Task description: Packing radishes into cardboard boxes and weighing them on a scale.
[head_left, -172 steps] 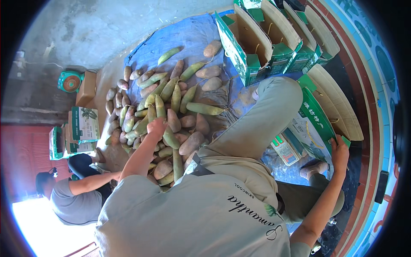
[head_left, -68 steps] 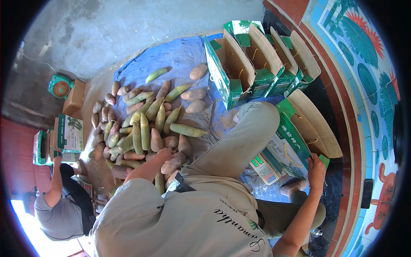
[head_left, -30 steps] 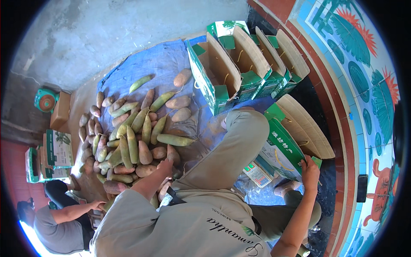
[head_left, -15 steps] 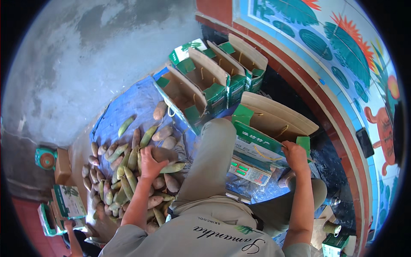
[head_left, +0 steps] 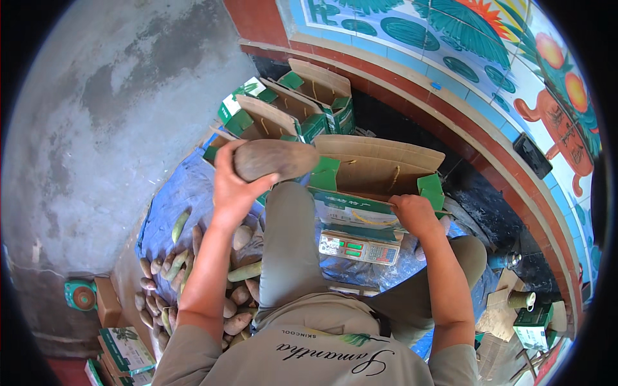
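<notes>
A large, brownish, soil-stained radish [head_left: 275, 159] is gripped in my left hand [head_left: 230, 193], raised above my bent knee. The thumb is under it and the other fingers wrap its left end. My right hand [head_left: 415, 212] pinches the front rim of an open green and white carton [head_left: 360, 212]. This carton rests on a digital scale [head_left: 360, 249] with lit green displays, and its inside is partly hidden by the front wall. On the blue sheet [head_left: 168, 204] to my left lies a pile of green and brown radishes [head_left: 239, 296], partly covered by my left forearm.
Several open cartons [head_left: 273, 116] stand in a row beyond my knee. Flat printed cartons [head_left: 127, 350] lie at the lower left beside a brown box [head_left: 107, 302]. A twine spool [head_left: 521, 300] and another green carton [head_left: 533, 328] are at the lower right. A phone [head_left: 532, 156] sits on the wall ledge.
My left hand has lifted the brownish radish from the pile and brought it up and forward, near the carton. My right hand stays on the carton's rim. The view has turned to the right.
</notes>
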The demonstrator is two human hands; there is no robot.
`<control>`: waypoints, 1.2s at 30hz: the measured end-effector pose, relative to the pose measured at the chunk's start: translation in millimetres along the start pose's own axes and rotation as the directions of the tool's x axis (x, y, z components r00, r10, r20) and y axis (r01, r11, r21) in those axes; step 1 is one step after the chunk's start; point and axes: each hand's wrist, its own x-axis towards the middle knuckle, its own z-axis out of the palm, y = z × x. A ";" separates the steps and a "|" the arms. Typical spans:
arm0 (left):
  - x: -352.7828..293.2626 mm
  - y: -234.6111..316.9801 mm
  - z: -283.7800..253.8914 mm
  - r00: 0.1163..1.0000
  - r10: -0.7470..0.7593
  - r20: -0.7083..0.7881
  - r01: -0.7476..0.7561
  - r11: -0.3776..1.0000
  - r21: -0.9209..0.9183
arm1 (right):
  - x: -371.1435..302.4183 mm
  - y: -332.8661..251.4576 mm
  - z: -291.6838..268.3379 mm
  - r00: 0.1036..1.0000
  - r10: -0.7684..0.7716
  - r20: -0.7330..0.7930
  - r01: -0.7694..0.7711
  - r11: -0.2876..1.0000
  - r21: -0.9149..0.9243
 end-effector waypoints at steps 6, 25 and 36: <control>9.8 7.8 94.5 0.963 0.126 0.236 -0.165 0.975 0.151 | -1.3 -1.3 -1.6 1.000 0.010 -0.006 -0.010 1.000 0.006; 9.9 -28.3 156.0 0.789 0.095 0.608 -0.353 0.880 0.319 | 3.2 2.4 4.6 1.000 0.015 -0.008 -0.015 0.998 -0.067; -22.9 -63.7 7.6 0.962 0.246 0.114 -0.271 0.890 0.366 | 3.6 5.6 14.0 0.989 -0.028 -0.145 0.022 0.999 -0.040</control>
